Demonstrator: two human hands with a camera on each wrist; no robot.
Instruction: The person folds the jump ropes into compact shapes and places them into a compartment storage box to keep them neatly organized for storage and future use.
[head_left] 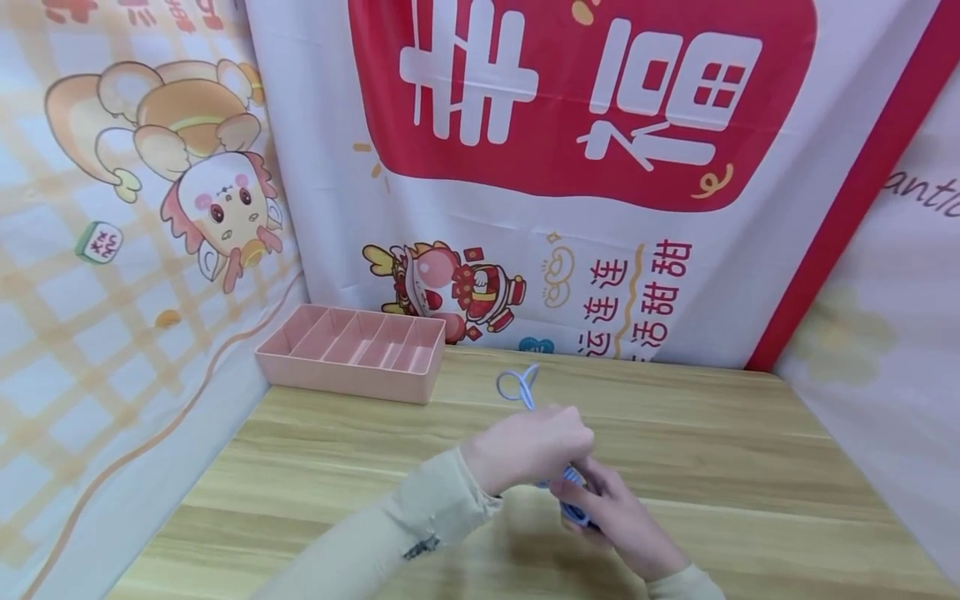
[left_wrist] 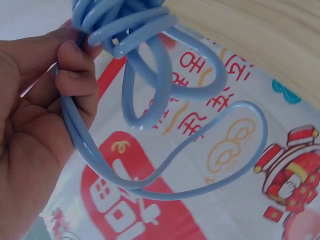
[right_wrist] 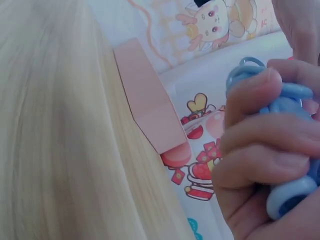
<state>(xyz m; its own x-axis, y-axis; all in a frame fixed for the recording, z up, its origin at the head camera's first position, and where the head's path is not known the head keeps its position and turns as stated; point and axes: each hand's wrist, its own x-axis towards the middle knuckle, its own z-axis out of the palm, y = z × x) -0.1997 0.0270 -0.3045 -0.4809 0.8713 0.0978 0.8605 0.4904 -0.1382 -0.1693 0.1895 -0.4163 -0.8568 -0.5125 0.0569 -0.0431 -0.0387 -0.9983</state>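
Held up over the desk point(head_left: 750, 467), to the right of the pink tray point(head_left: 345, 375) and nearer the body: a bundled blue cord point(left_wrist: 145, 36), wound in several coils, with a loose loop point(left_wrist: 175, 195) standing out on the side toward the tray. Held at the doubled strands in the bent fingers of the left hand point(head_left: 528, 446); gripped around the coils by the right hand point(head_left: 622, 517), fingers curled in. Both hands close together to the right of the tray, left forearm reaching across. Ends of the cord hidden; impossible to tell where. Likely trouble from here: coils springing apart from a slackening right-hand grip, the loop snagging on fingers from a hard left-hand pull, or perhaps a kink from the cord's own stiffness. Only container in view: the tray, split by upright dividers into a row of slots, pink floor showing in some, lower parts hidden by the front wall, contents there impossible to tell. Behind the tray, a printed white backdrop point(head_left: 465, 200); left of the tray, a checked cloth point(head_left: 52, 350).
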